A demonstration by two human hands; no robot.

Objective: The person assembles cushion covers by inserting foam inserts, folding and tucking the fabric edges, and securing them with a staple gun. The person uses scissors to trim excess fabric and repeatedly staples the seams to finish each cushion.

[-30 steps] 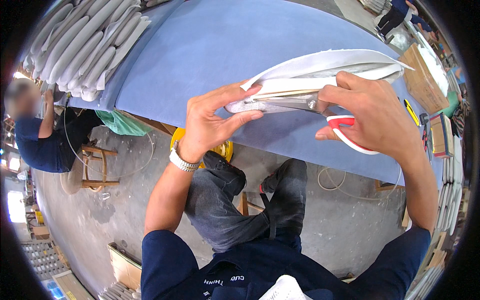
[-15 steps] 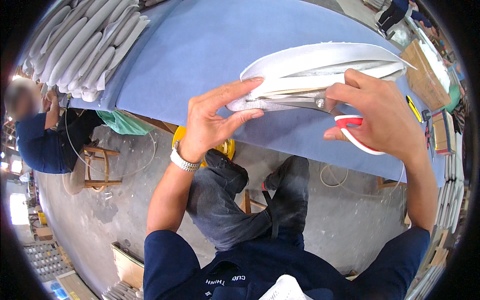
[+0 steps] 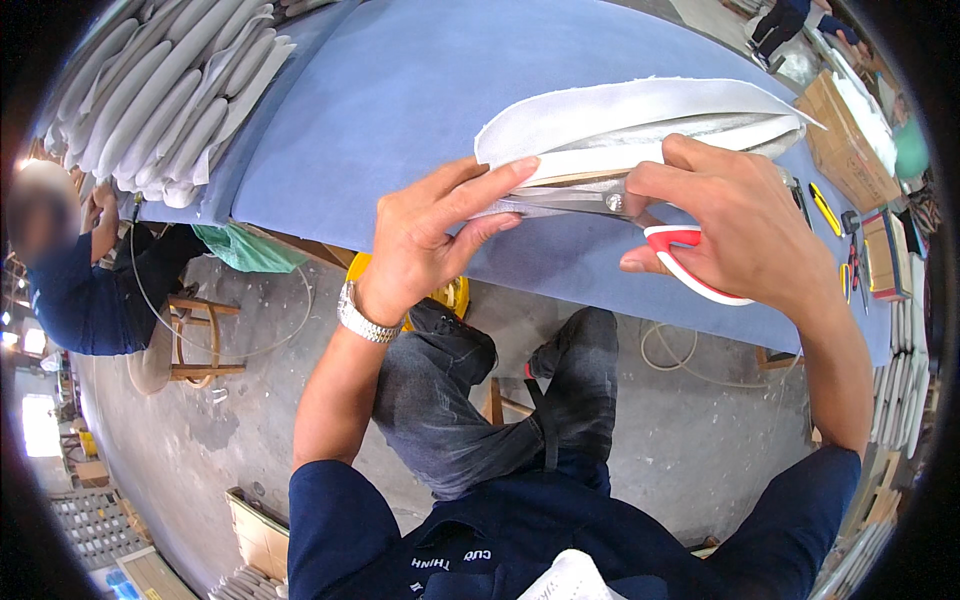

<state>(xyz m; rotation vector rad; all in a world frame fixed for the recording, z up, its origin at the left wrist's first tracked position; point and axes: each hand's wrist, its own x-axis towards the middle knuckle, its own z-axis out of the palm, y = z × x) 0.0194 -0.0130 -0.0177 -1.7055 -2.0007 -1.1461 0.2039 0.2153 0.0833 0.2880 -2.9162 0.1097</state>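
A long white padded fabric piece (image 3: 640,110), pointed at its right end, lies over the blue table with a lengthwise opening showing grey inside. My left hand (image 3: 430,225) pinches its near left end between thumb and fingers. In my right hand (image 3: 745,230) is a pair of scissors (image 3: 688,262) with red and white handles, fingers and thumb around the grips. The metal blades point left along the near edge of the piece, toward my left fingertips. Fabric and fingers partly hide the blade tips, so I cannot tell how far apart they are.
Grey-white padded pieces (image 3: 150,100) are stacked at the table's far left. A yellow cutter (image 3: 825,208), other tools and a cardboard box (image 3: 848,140) are at the right of the blue table (image 3: 400,90). Another person (image 3: 75,270) sits at the left.
My right hand and the scissors have shifted a little to the left along the near edge. The white piece has moved slightly left and away. My left hand keeps its pinch.
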